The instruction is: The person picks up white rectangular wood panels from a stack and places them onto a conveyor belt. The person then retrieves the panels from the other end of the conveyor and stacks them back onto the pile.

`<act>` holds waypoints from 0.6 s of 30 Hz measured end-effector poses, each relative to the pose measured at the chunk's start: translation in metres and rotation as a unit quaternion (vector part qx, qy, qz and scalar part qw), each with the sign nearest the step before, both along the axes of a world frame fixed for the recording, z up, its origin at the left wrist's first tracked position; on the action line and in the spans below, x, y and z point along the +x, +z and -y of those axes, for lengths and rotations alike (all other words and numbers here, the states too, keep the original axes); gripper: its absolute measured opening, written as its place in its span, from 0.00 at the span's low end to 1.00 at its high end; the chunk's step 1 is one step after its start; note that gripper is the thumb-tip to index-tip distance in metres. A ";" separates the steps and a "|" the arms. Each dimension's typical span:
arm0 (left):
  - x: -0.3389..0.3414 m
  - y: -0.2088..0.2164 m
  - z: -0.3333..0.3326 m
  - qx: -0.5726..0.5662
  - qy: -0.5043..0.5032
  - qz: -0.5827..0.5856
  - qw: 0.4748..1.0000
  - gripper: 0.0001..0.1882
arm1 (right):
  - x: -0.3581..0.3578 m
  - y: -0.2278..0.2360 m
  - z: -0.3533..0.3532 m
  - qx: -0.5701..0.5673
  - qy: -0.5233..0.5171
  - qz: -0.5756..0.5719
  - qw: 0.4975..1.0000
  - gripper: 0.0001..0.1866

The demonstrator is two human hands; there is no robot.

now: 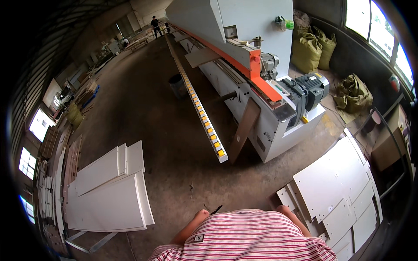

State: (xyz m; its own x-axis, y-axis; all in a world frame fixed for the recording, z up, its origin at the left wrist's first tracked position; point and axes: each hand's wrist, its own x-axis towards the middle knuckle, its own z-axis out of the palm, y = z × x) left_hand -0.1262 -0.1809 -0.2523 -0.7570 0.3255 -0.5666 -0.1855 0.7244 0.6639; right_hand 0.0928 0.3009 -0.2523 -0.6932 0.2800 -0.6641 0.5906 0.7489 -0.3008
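Note:
My left hand [201, 213] hangs low in front of my striped shirt, its fingers curled. A thin, dark, pointed thing [216, 210] sticks out beside it; its kind cannot be made out. On the other side, my right hand [283, 209] is partly covered by the shirt, with its fingers hidden. Close to it lies a stack of white panels [333, 185], some with small drilled holes. I cannot tell whether the hand touches them.
Ahead stands a long grey machine [272, 139] with an orange guard and a motor [311, 85]. A rail with yellow rollers [204, 117] runs alongside it. White boards [111, 202] lie on a metal frame at left. A bucket [177, 85] and a distant person [155, 27] are beyond.

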 end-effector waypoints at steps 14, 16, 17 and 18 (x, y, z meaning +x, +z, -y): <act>0.009 -0.013 -0.047 0.015 -0.108 0.023 0.994 0.19 | -0.004 0.026 0.009 0.014 -0.060 0.009 0.998 0.21; 0.016 0.012 -0.047 0.015 -0.092 0.021 0.995 0.16 | 0.000 0.020 0.011 -0.001 -0.046 0.011 0.999 0.21; 0.017 0.022 -0.050 -0.005 -0.089 0.013 0.996 0.14 | 0.003 0.017 0.011 -0.009 -0.041 0.010 0.999 0.22; 0.017 0.020 -0.047 -0.007 -0.088 0.015 0.996 0.15 | 0.005 0.013 0.011 -0.009 -0.023 0.013 1.000 0.22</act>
